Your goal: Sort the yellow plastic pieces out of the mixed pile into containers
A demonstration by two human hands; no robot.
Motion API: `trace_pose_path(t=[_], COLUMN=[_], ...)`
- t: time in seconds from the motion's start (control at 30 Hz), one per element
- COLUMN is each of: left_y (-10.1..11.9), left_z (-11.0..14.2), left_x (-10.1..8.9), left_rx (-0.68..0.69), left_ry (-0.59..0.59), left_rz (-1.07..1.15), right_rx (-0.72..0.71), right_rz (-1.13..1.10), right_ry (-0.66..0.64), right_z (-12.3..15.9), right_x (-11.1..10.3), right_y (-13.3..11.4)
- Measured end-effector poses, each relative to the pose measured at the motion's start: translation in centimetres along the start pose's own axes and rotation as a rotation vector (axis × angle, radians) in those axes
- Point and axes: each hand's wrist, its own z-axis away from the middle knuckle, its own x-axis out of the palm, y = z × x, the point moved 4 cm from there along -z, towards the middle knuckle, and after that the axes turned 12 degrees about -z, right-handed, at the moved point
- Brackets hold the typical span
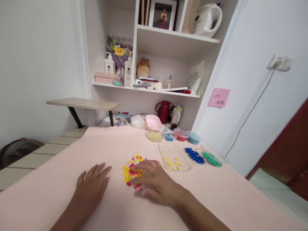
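A loose pile of small yellow, white and pinkish-red plastic pieces lies on the pink tabletop. My right hand reaches over the pile's right side, fingers bent a little and spread apart, with the fingertips among or just above the pieces; I see nothing gripped in it. Left of the pile, my left hand rests palm down on the table, open and apart from the pieces. Beyond my right hand, a shallow clear tray has several yellow pieces on its bottom.
Dark blue pieces and a tub of green pieces stand at the right. Behind the tray are small tubs of cream, blue, red and teal pieces, a pink bowl and a red jug. Shelves rise behind.
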Motion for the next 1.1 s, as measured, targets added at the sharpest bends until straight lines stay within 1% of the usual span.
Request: trace_pose_path(t=[0.03,0.1,0.17,0.23,0.3,0.4,0.47,0.57,0.6,0.67,0.83,0.97,1.1], left_y=[0.0,0.0,0.0,-0.1,-0.1,-0.2,-0.2,-0.2,-0.2,-0.2,-0.4,-0.4,-0.3], left_z=[0.0,0.0,0.0,-0.1,-0.2,-0.3,-0.3,-0.3,-0.3,-0.3,-0.4,-0.4,-0.3], left_x=[0.0,0.0,0.1,0.2,0.3,0.3,0.2,0.2,0.2,0.2,0.4,0.6,0.5], left_rx=[0.003,0.008,0.005,-0.001,-0.005,-0.008,-0.006,-0.003,-0.004,-0.003,-0.001,0.005,-0.002], left_ry=[0.005,0.019,0.026,0.028,0.028,0.016,0.006,-0.005,-0.007,-0.010,0.001,0.009,-0.005], left_rz=[0.011,0.030,0.035,0.028,0.019,0.011,0.002,-0.013,-0.015,-0.015,-0.019,-0.038,-0.047], right_rx=[-0.029,-0.046,-0.009,0.048,0.102,0.209,0.284,0.360,0.372,0.372,0.315,0.322,0.364], right_rz=[0.019,0.041,0.057,0.078,0.102,0.099,0.033,-0.052,-0.057,-0.056,-0.081,-0.073,-0.034], right_ry=[-0.053,-0.103,-0.089,-0.042,0.047,0.262,0.393,0.488,0.492,0.458,0.295,0.175,0.155], right_z=[-0.2,-0.3,-0.2,0.0,0.4,1.2,1.6,2.1,2.1,2.0,1.6,1.6,1.8], right_x=[0.6,1.2,1.1,0.4,-0.6,-2.6,-3.7,-4.3,-4.3,-3.9,-2.1,-1.3,-1.5], right_y=[-0.3,-0.3,0.4,1.4,2.4,3.8,4.7,5.7,5.9,6.0,5.4,5.2,5.5])
